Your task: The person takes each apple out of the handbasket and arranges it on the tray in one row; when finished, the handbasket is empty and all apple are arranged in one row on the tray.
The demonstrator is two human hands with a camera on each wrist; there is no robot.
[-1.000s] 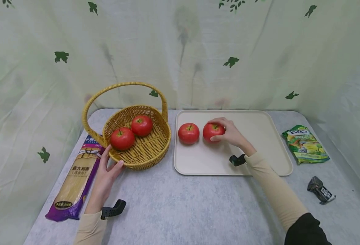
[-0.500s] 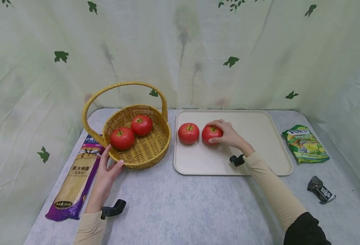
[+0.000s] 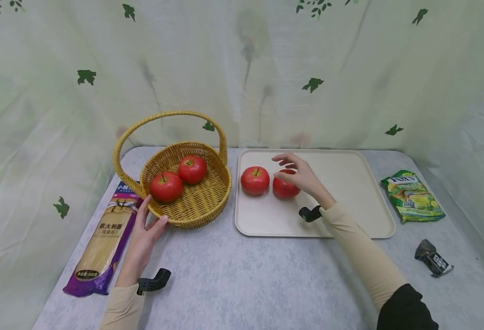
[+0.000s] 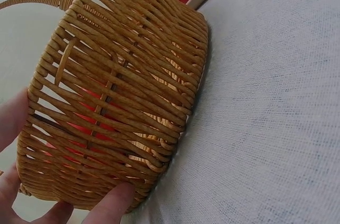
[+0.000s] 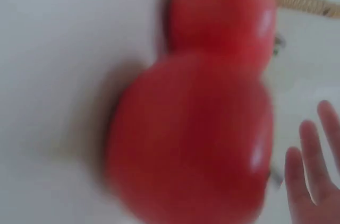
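My left hand [image 3: 143,236] holds the near left side of a woven basket [image 3: 200,208] with an arched handle. In the left wrist view its thumb is at the rim and fingertips touch the woven wall [image 4: 117,75]. Two tomatoes, a nearer one [image 3: 166,186] and a farther one [image 3: 193,169], lie inside the basket. On the cream tray [image 3: 340,192] sit two more, a left tomato [image 3: 255,180] and a right tomato [image 3: 285,188]. My right hand [image 3: 301,174] is raised just over the right tomato, partly covering it, its fingers spread and holding nothing.
A purple pasta packet [image 3: 103,243] lies left of the basket, under its handle side. Right of the tray are a green sweets bag [image 3: 412,196] and a small black wrapped packet [image 3: 433,258]. A pale leaf-print curtain [image 3: 246,68] hangs behind the table.
My right hand has let go of the right tomato and lifted off it. That tomato has shifted slightly left, closer to its neighbour. My left hand stays at the basket.
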